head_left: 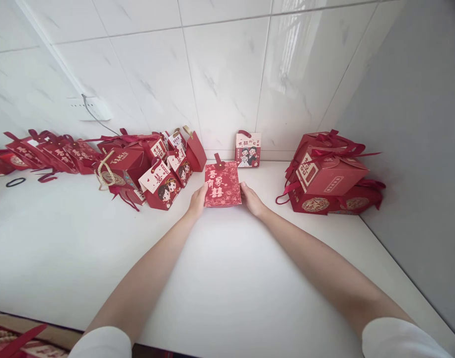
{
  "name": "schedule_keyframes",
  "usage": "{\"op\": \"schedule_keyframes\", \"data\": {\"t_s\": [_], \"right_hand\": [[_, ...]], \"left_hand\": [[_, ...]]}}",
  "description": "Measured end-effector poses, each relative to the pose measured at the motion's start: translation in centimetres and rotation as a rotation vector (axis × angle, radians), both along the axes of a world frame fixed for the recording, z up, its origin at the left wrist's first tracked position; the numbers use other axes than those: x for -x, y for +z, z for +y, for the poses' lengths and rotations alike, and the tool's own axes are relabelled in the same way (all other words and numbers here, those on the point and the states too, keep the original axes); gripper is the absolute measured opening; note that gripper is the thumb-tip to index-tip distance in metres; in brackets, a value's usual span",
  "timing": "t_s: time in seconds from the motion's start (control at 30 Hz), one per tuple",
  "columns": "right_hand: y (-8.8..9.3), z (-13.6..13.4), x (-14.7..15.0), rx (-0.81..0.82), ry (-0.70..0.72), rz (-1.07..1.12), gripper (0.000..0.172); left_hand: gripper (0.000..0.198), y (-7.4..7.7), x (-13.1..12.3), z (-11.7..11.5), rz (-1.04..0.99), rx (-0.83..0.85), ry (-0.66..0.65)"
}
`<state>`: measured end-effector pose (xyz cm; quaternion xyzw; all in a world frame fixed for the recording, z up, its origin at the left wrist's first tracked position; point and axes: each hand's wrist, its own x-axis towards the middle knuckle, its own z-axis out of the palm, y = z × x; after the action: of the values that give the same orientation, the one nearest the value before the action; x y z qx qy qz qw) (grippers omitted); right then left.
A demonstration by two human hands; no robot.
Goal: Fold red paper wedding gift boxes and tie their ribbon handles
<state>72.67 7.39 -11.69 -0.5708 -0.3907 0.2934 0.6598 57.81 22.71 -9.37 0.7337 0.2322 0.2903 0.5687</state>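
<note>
A red gift box [223, 186] with gold lettering and a ribbon loop on top is between my hands at the middle of the white table. My left hand [196, 201] grips its left side, and my right hand [253, 200] presses against its right side. The fingers behind the box are partly hidden. Just beyond it, near the wall, stands a small box [248, 150] printed with a cartoon couple. To the left, a box with two cartoon faces [161, 186] leans at the front of a group of red boxes.
Stacked red ribboned boxes [328, 174] stand at the right by a grey panel [417, 149]. More red boxes [56, 151] line the wall at far left, near a black ring [16, 182]. A cable runs from a wall socket [89, 109]. Red items [19, 343] lie below the table's front edge.
</note>
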Motion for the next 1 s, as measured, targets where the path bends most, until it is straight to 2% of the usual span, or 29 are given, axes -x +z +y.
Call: {"op": "schedule_keyframes", "data": {"t_s": [0.1,0.23,0.33,0.43,0.5,0.7,1.0], "right_hand": [[0.1,0.3,-0.1,-0.016,0.057,0.115,0.050],[0.5,0.2,-0.4,0.020,0.047,0.188,0.037],[0.7,0.0,-0.8,0.017,0.019,0.254,0.029],[0.7,0.0,-1.1,0.003,0.008,0.307,0.023],[0.7,0.0,-1.3,-0.017,0.008,0.335,0.023],[0.6,-0.5,-2.0,-0.108,0.053,0.413,0.039],[0.8,-0.7,-2.0,-0.130,0.093,0.446,0.038]], "left_hand": [[0.060,0.0,-0.2,0.7,0.021,0.160,0.026],[0.063,0.2,-0.4,0.6,0.060,0.121,0.048],[0.061,0.4,-0.3,0.1,0.149,0.128,-0.066],[0.047,0.7,0.0,0.0,0.135,0.158,-0.214],[0.040,0.9,0.3,0.1,0.117,0.181,-0.248],[0.033,1.2,0.5,0.2,0.100,0.323,-0.310],[0.032,0.4,0.2,0.1,0.056,0.413,-0.341]]}}
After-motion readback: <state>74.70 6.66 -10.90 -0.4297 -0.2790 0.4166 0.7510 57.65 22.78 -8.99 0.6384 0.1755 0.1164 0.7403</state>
